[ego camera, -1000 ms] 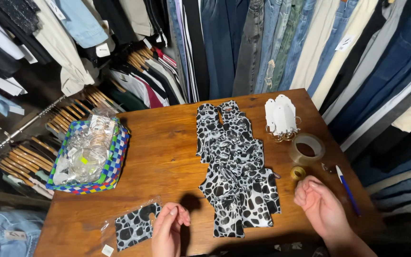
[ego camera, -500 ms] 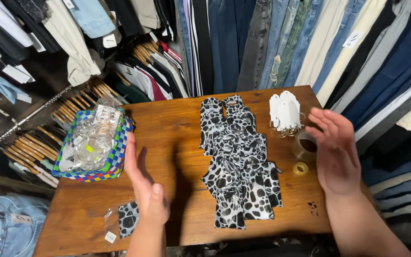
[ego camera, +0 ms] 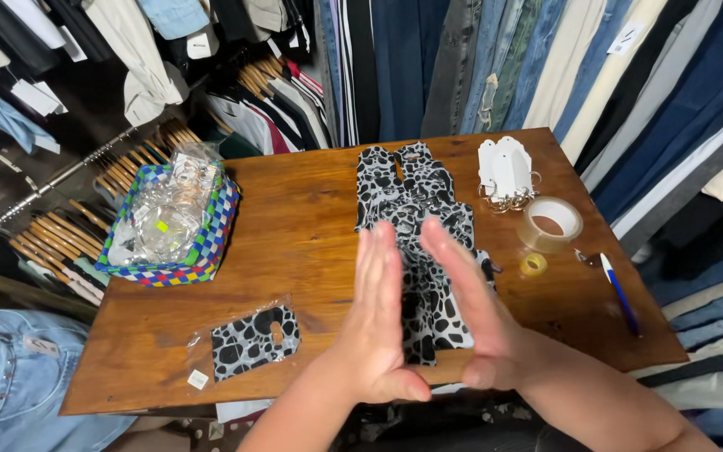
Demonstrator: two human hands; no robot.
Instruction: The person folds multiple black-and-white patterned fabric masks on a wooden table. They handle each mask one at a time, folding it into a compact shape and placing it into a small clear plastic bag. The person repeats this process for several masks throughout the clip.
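Above the table [ego camera: 311, 218], left hand [ego camera: 382, 322] and right hand [ego camera: 470, 310] now stand close together, palms facing, fingers straight, grasping nothing. Half a second earlier they were spread wide apart. Beneath them lies the black-and-white spotted fabric stack [ego camera: 416, 197].

We see black-and-white spotted pieces [ego camera: 416, 201] lying flat in an overlapping row down the wooden surface [ego camera: 311, 218], nearest part hidden.

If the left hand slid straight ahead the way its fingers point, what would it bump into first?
Probably the black-and-white spotted fabric pieces laid in a row on the wooden table. The left hand hovers above them, so its height is unclear.
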